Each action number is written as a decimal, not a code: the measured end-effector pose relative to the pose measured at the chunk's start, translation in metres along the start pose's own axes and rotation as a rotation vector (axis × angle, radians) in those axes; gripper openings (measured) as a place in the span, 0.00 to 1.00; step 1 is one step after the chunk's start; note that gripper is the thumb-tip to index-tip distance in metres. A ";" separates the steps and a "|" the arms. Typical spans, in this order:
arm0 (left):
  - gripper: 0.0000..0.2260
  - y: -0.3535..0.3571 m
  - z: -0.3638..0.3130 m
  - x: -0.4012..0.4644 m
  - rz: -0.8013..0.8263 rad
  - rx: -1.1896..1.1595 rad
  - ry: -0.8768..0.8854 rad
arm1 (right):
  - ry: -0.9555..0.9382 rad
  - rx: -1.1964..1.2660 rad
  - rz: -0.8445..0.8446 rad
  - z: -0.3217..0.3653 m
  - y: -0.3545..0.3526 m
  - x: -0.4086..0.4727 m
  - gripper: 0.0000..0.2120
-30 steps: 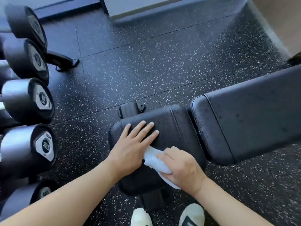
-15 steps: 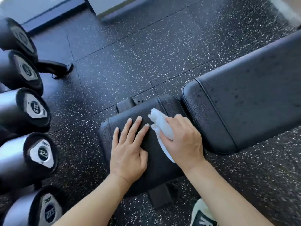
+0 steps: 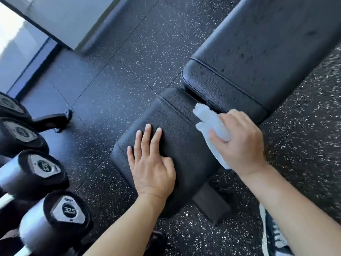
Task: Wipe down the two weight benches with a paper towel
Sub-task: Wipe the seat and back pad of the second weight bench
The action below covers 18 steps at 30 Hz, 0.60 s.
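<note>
Bench [image 3: 258, 58]: one, long axis running from near you toward upper right.
Your left hand [image 3: 153, 170]: flat, released, on the seat pad [image 3: 177, 126].
Your right hand [image 3: 241, 143]: grasping one paper towel [image 3: 212, 121].

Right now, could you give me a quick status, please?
Left hand flat on seat pad. Right hand gripping paper towel at backrest pad gap. Nothing obstructing.

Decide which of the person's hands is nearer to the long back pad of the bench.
Right. The right hand, holding the paper towel, sits beside the back pad; the left hand lies flat on the seat pad, farther off.
</note>
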<state>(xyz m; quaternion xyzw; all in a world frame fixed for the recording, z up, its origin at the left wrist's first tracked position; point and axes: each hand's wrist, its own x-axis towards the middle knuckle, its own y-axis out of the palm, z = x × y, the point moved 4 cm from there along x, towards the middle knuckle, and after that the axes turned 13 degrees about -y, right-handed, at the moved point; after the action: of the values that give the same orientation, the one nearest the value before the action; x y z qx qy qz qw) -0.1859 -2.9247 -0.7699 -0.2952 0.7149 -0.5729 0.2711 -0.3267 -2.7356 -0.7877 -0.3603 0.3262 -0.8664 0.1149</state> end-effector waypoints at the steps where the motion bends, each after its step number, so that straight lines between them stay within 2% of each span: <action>1: 0.34 -0.001 -0.001 0.000 0.002 -0.004 -0.003 | 0.077 0.000 -0.049 0.002 0.000 -0.007 0.10; 6: 0.32 -0.002 -0.003 -0.004 0.009 -0.047 -0.001 | 0.436 0.139 -0.263 0.042 -0.002 -0.070 0.12; 9: 0.32 -0.005 -0.003 -0.006 0.017 -0.058 -0.019 | 0.565 0.306 -0.249 0.094 0.011 -0.112 0.11; 13: 0.31 -0.007 -0.004 -0.007 0.007 -0.059 -0.015 | 0.581 0.439 -0.253 0.118 0.017 -0.126 0.09; 15: 0.31 -0.006 -0.004 -0.007 -0.011 -0.067 -0.007 | 0.560 0.436 -0.258 0.105 0.010 -0.113 0.08; 18: 0.31 -0.005 -0.001 -0.007 -0.022 -0.087 -0.010 | 0.660 0.373 -0.338 0.066 -0.004 -0.090 0.09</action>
<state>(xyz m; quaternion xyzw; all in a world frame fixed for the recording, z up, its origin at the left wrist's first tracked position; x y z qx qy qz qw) -0.1813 -2.9195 -0.7639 -0.3173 0.7347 -0.5426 0.2552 -0.2167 -2.7254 -0.8001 -0.0848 0.1193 -0.9863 -0.0766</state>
